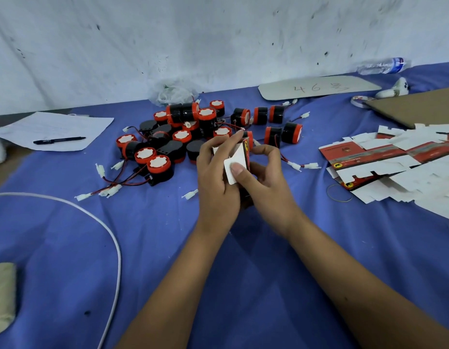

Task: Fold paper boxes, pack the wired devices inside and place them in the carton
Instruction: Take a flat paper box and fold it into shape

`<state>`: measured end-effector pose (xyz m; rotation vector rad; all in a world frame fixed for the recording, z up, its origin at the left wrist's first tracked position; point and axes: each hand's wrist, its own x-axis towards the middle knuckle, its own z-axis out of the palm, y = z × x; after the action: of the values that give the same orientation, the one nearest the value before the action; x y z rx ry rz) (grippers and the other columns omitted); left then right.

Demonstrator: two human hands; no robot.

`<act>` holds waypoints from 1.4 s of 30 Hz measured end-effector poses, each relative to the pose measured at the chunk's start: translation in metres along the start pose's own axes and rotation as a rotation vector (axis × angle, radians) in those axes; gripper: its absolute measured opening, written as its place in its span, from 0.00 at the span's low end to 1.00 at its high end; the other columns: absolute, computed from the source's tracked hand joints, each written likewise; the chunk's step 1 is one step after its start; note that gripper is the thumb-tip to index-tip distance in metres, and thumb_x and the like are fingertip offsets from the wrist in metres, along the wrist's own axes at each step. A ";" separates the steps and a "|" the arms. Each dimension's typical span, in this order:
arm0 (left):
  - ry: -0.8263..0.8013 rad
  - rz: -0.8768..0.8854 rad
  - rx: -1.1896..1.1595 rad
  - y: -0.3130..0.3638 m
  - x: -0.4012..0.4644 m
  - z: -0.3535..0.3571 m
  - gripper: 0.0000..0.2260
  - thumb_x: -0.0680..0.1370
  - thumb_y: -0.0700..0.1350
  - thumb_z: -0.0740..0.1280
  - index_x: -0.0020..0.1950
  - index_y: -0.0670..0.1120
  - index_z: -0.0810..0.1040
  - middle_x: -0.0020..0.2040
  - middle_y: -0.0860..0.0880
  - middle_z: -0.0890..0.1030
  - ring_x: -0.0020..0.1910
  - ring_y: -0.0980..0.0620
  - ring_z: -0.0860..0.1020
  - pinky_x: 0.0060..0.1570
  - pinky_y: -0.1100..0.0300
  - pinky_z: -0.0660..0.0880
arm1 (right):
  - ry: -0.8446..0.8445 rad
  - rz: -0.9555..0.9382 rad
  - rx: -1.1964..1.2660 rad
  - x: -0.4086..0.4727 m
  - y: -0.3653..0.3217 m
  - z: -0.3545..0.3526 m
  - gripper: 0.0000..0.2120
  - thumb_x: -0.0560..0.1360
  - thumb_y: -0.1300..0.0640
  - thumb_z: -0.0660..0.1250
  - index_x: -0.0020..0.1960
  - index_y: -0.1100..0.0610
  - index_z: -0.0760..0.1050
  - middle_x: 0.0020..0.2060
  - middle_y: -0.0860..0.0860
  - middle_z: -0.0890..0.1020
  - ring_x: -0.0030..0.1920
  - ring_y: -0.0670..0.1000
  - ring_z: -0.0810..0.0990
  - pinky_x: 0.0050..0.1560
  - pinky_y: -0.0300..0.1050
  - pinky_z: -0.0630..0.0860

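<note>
Both hands, left hand [216,177] and right hand [265,177], gripped the half-folded paper box [239,157] just before the device pile [183,137]; fingers should crease flaps squarely.

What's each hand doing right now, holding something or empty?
Left hand: holding the paper box, fingers curled round it.
Right hand: also holding the same box, thumb pressing its white flap.
</note>
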<state>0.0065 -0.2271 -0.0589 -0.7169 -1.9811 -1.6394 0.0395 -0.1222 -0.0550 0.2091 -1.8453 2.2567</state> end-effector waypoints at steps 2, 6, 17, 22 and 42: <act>-0.030 0.018 -0.039 0.000 0.000 -0.002 0.23 0.80 0.32 0.62 0.74 0.48 0.75 0.68 0.48 0.71 0.69 0.45 0.73 0.62 0.41 0.78 | -0.019 0.010 0.000 0.000 -0.002 -0.002 0.22 0.78 0.49 0.69 0.66 0.47 0.63 0.51 0.58 0.84 0.47 0.60 0.86 0.36 0.57 0.82; -0.032 0.007 -0.031 -0.001 0.002 -0.005 0.24 0.80 0.29 0.62 0.75 0.44 0.72 0.69 0.47 0.74 0.69 0.43 0.74 0.63 0.40 0.77 | -0.090 0.031 0.003 0.000 -0.007 -0.005 0.19 0.80 0.49 0.67 0.67 0.49 0.64 0.52 0.57 0.84 0.45 0.61 0.86 0.33 0.52 0.81; -0.061 -0.008 -0.044 0.005 -0.001 0.002 0.20 0.84 0.30 0.56 0.75 0.41 0.72 0.73 0.50 0.75 0.74 0.55 0.71 0.73 0.52 0.69 | 0.004 0.034 -0.084 0.006 0.005 -0.012 0.14 0.85 0.54 0.60 0.70 0.50 0.68 0.59 0.50 0.83 0.56 0.50 0.84 0.47 0.46 0.82; -0.085 0.045 -0.023 0.006 -0.003 0.006 0.19 0.83 0.28 0.56 0.72 0.40 0.74 0.72 0.48 0.76 0.74 0.55 0.71 0.73 0.61 0.66 | 0.062 -0.042 -0.254 0.009 0.010 -0.013 0.15 0.86 0.57 0.57 0.72 0.52 0.66 0.61 0.46 0.81 0.61 0.44 0.80 0.59 0.39 0.76; -0.052 -0.284 -0.373 -0.002 -0.001 0.000 0.18 0.87 0.46 0.53 0.74 0.43 0.71 0.73 0.46 0.74 0.73 0.42 0.73 0.71 0.34 0.69 | 0.086 0.007 -0.178 0.009 0.006 -0.019 0.13 0.75 0.60 0.74 0.58 0.53 0.79 0.47 0.52 0.85 0.33 0.50 0.82 0.25 0.38 0.72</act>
<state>0.0062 -0.2279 -0.0610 -0.6322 -1.8997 -2.2184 0.0300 -0.1044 -0.0625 0.0740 -1.9894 2.0564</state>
